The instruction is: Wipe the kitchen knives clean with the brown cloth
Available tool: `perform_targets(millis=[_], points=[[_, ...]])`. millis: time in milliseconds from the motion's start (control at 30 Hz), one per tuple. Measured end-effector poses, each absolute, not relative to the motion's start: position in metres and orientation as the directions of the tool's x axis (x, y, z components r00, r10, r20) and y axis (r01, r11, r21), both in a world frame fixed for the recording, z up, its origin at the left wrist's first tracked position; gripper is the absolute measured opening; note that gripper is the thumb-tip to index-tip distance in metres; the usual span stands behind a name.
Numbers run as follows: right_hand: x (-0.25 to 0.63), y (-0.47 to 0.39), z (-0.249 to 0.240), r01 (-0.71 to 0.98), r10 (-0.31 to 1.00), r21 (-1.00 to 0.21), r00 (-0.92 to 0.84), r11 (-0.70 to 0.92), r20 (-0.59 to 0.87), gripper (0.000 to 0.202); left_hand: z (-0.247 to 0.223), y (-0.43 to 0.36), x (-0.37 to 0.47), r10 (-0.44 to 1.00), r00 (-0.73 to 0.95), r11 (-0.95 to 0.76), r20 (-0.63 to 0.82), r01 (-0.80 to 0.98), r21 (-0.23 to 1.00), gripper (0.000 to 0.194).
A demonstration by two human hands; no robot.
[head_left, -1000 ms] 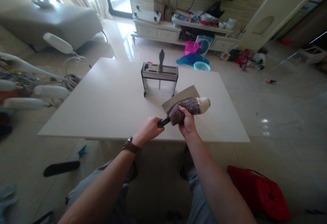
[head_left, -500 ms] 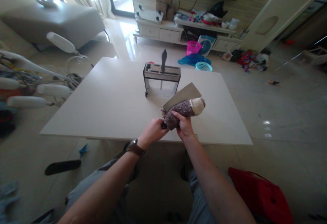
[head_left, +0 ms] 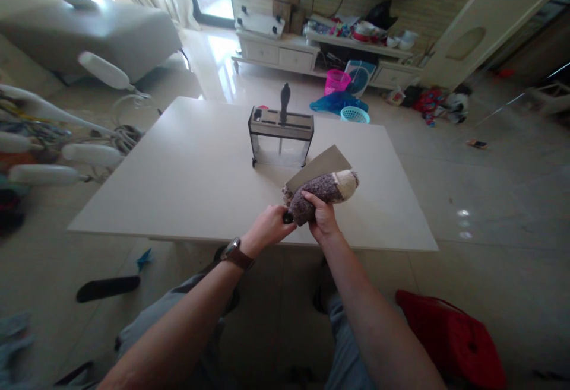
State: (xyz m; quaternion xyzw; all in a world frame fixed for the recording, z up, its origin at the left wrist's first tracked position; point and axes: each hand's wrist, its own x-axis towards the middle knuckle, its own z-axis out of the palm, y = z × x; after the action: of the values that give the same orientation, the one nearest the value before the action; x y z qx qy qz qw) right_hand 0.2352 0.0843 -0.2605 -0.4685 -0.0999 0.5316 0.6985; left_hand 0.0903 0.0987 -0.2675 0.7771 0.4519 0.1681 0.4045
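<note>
My left hand [head_left: 268, 230] grips the black handle of a cleaver [head_left: 317, 166], whose broad grey blade points up and to the right over the white table [head_left: 191, 182]. My right hand [head_left: 321, 219] holds a brown and white cloth [head_left: 324, 190] pressed against the near side of the blade. Both hands are close together above the table's front edge. Behind them stands a knife block [head_left: 280, 136] with one black-handled knife [head_left: 284, 102] in a slot.
A red bag [head_left: 449, 333] lies on the floor at my right. At the left a drying rack [head_left: 57, 152] with white tubes stands beside the table. A dark slipper [head_left: 107, 288] lies on the floor. A TV cabinet [head_left: 320, 51] and baskets lie beyond.
The cloth has slid down the blade toward the handle and my two hands have come closer together. The handle is now mostly covered by my left hand.
</note>
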Motion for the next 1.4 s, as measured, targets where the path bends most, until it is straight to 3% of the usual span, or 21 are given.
perform_targets(millis=[1400], points=[[0.2314, 0.0842, -0.2602, -0.675, 0.827, -0.737, 0.395, -0.033, -0.400, 0.029, -0.2577, 0.0985, 0.0840, 0.816, 0.571, -0.278, -0.091, 0.526, 0.804, 0.018]])
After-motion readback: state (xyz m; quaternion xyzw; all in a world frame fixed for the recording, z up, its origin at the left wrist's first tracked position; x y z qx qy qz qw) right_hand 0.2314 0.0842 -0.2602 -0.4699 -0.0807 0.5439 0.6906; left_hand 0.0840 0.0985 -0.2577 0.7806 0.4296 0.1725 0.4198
